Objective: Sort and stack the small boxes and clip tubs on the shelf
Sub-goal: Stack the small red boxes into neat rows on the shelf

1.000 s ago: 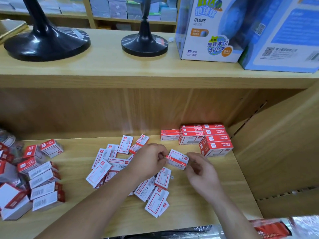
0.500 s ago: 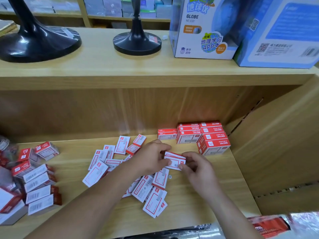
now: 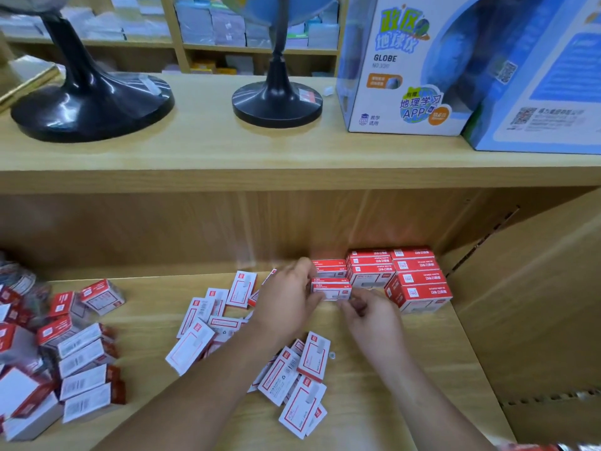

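Observation:
My left hand (image 3: 287,297) and my right hand (image 3: 367,315) together hold a small red-and-white box (image 3: 331,289) by its two ends, just in front of a short stack of like boxes (image 3: 328,267) near the back wall. To the right stands a neat stack of red boxes (image 3: 413,278) in the lower shelf's right corner. Several loose small boxes (image 3: 211,323) lie scattered on the lower shelf (image 3: 422,369) under my arms, some face down.
A jumble of larger red-and-white boxes (image 3: 81,369) and clear clip tubs (image 3: 19,281) fills the lower shelf's left side. On the upper shelf (image 3: 227,157) stand two black globe bases (image 3: 91,105) (image 3: 276,102) and blue globe cartons (image 3: 406,66). A wooden side wall (image 3: 536,304) closes the right.
Both hands have carried the small box away from the loose pile, back and to the right, up to the short stack by the rear wall.

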`<state>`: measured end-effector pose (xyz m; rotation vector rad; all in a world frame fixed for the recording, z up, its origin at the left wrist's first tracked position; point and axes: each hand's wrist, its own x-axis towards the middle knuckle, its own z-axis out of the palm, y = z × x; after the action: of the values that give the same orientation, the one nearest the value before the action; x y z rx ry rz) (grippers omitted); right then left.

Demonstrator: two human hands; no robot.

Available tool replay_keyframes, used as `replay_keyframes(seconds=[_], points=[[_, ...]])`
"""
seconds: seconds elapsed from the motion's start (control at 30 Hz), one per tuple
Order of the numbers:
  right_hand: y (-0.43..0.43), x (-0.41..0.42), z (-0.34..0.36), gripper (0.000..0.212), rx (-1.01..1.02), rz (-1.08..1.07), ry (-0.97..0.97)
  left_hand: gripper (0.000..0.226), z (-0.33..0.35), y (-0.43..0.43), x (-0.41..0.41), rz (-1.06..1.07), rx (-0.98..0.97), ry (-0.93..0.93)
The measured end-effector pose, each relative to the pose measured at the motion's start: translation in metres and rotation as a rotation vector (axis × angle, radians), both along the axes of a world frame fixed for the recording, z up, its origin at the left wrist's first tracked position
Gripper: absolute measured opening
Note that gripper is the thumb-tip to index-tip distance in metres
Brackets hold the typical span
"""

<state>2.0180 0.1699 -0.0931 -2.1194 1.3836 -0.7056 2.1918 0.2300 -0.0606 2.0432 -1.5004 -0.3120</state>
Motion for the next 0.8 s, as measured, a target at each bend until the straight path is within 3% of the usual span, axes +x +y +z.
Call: replay_keyframes(seconds=[0.17,0.27,0.57,0.8], points=[[-0.001,0.005,-0.002,0.005,-0.041,-0.039,-0.033,0.029,-0.007,0.005,0.007,0.025,0.009,-0.278],[-0.004,0.008,-0.005,0.017,-0.023,-0.092,-0.025,0.039,-0.008,-0.001,0.009,0.039,0.087,-0.371],[-0.012,0.008,0.002,0.038,0.010,-0.127,-0.046,0.047,-0.011,-0.009,0.009,-0.029,0.143,-0.499],[-0.006,0.003,-0.003,0.021,-0.060,-0.075,-0.076,0.046,-0.006,-0.012,0.008,-0.057,0.212,-0.504]])
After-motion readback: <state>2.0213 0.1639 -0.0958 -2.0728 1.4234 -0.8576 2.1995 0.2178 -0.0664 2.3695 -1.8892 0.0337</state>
